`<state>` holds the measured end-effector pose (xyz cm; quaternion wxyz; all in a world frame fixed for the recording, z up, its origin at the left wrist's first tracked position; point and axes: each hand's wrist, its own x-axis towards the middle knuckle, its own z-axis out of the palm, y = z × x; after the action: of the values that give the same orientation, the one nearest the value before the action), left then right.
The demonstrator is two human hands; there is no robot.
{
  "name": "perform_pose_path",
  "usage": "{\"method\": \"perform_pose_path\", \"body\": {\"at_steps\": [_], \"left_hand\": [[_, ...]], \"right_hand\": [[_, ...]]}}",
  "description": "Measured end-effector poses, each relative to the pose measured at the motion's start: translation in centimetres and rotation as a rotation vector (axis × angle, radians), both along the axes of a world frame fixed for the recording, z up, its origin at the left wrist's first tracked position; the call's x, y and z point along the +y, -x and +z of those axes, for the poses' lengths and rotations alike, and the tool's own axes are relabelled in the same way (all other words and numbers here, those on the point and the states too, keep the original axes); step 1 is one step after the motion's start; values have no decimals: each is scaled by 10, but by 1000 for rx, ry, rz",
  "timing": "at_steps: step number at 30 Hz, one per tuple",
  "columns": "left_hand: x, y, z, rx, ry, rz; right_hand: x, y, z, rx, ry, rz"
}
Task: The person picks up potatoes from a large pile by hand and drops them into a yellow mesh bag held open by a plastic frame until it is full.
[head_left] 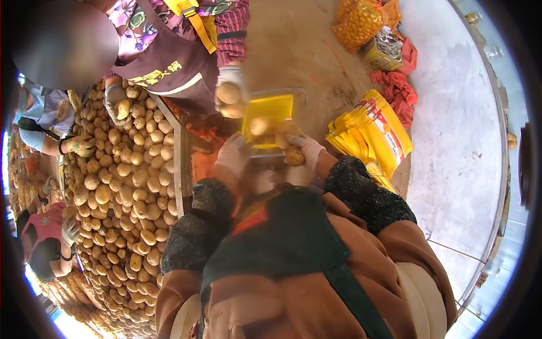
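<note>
In the upper middle of the head view, a yellow tray or bag [270, 106] lies in a metal frame, with several potatoes [261, 126] over its near part, partly blurred. My left hand [230, 152], in a light glove, is at the near left corner of the yellow piece; motion smears its fingers. Fingers curled round potatoes [294, 156], my right hand [307, 150] is at the near right corner. A co-worker's gloved hand [228, 76] holds potatoes [228, 94] just beyond the left edge.
A large heap of potatoes [121, 192] lies behind a wooden board [179, 164] on the left, with co-workers around it. Yellow printed bags [375, 133] are stacked at right, near red bags [393, 90], a box [383, 53] and a filled orange net bag [357, 25].
</note>
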<state>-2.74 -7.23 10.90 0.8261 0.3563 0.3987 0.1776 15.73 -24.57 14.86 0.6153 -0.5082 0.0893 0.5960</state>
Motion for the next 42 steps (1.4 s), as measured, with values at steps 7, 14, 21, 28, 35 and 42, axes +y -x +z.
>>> {"method": "perform_pose_path", "body": {"at_steps": [7, 14, 21, 28, 35, 42], "left_hand": [[-21, 24, 33, 0, 297, -14], [-29, 52, -8, -183, -85, -246], [-37, 59, 10, -90, -210, -296], [-54, 29, 15, -328, -410, -365], [-31, 50, 58, -492, 525, 32], [-27, 75, 7, -418, -105, 146]], "right_hand": [[13, 2, -17, -260, 57, 114], [30, 2, 0, -682, 203, 332], [59, -14, -40, -53, 237, -59], [69, 39, 31, -222, -291, 146], [99, 51, 50, -1036, -553, 452], [138, 99, 66, -1335, -588, 913]]}}
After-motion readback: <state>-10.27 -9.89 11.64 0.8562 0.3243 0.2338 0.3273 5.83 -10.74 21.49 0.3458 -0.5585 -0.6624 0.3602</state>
